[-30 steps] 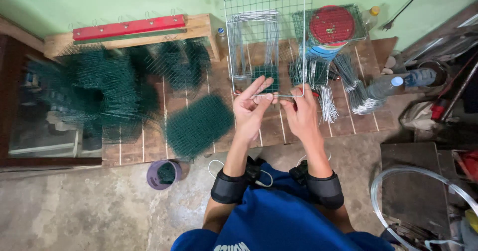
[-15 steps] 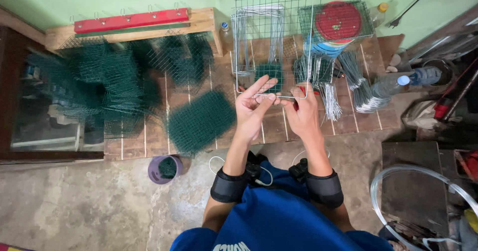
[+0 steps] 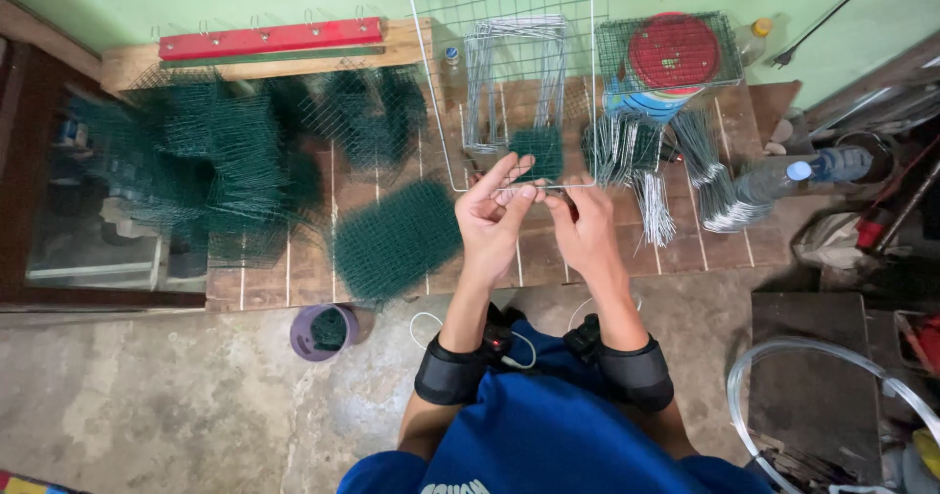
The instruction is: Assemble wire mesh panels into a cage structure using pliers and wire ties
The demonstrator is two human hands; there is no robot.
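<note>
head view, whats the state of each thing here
left hand: pinching the wire grid panel's near edge
right hand: gripping the same edge
wire grid panel: held upright
green mesh piece: lying flat on the wooden table
plastic bottle: on its side, capped

The wire grid (image 3: pixel 509 73) was bare shiny metal; the mesh pieces (image 3: pixel 397 239) looked matt green, plastic-coated; the table (image 3: pixel 548 249) was rough wood; the floor (image 3: pixel 147 406) was worn concrete.

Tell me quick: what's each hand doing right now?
Left hand: pinching the bottom edge of the wire grid panel.
Right hand: closed on the same edge.
</note>
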